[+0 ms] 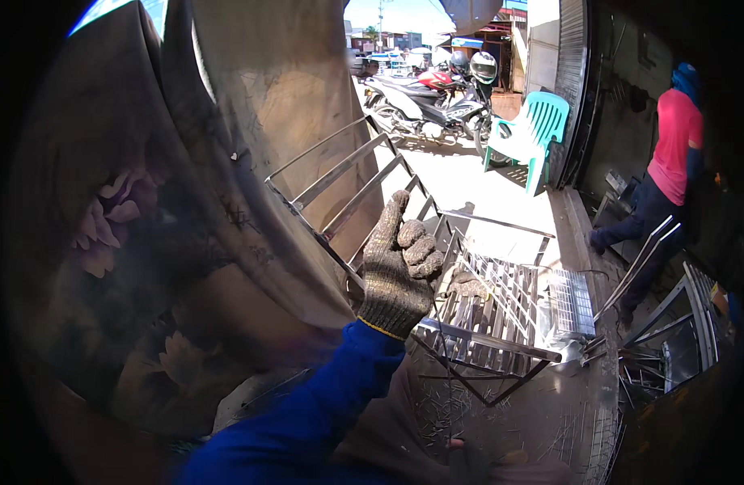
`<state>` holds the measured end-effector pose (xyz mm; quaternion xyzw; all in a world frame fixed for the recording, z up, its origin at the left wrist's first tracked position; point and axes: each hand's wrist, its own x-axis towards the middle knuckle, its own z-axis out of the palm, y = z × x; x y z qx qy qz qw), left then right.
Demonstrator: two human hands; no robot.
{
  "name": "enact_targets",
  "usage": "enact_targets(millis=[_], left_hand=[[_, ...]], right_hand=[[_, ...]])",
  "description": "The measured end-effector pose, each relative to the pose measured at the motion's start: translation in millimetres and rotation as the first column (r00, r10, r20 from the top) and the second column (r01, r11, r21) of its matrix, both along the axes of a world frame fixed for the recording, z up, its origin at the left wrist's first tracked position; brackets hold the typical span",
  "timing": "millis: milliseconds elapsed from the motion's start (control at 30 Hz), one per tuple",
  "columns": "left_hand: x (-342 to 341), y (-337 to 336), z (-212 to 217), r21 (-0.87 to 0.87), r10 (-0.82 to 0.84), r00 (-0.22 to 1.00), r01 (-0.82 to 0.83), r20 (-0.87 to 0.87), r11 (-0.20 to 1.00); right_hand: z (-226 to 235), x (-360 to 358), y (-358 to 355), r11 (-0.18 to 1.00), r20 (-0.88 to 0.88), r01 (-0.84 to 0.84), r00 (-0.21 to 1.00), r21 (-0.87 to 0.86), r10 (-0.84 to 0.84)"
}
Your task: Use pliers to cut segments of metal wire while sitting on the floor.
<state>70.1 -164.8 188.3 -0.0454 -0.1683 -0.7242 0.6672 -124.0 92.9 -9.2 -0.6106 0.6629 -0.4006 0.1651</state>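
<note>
My left hand (399, 271), in a dirty knitted work glove and a blue sleeve, is raised near the middle of the view. Its thumb points up and the other fingers are curled in. No object shows in them. Just behind it stands a metal frame (352, 204) with several crossbars, leaning against a brown sheet. To the right of the hand is a low slatted metal rack (501, 311). A crumpled glove-like thing (467, 284) and several thin rods (501, 283) lie on the rack. My right hand is out of view.
A wire-mesh piece (572, 303) lies right of the rack. Metal frames (679, 323) stand at the far right, near a person in a red shirt (675, 145). A green plastic chair (538, 129) and motorcycles (433, 101) are outside. Patterned cloth (113, 210) hangs left.
</note>
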Motion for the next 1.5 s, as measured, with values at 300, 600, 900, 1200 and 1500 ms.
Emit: enact_targets(millis=[300, 600, 900, 1200, 1500], left_hand=[[-1, -13, -23, 0.2, 0.045, 0.994, -0.063, 0.095, 0.978], [-13, 1, -36, 0.13, 0.097, 0.947, -0.142, 0.306, 0.981], [-42, 17, -60, 0.095, 0.072, 0.894, -0.127, 0.442, 0.987], [-59, 14, -80, 0.127, -0.008, 0.904, -0.051, 0.428, 0.991], [-71, 10, -80, 0.105, -0.027, 0.893, -0.022, 0.449, 0.994]], right_hand=[[16, -4, 23, 0.964, -0.287, -0.242, 0.92, 0.113, 0.265], [37, 18, 17, 0.97, -0.123, -0.239, 0.962, 0.048, 0.244], [-26, 11, 18, 0.999, -0.421, 0.029, 0.906, -0.023, -0.036], [-33, 0, 33, 1.0, -0.464, -0.007, 0.886, 0.003, 0.007], [-52, 7, 41, 0.997, -0.341, -0.016, 0.939, 0.073, 0.04]])
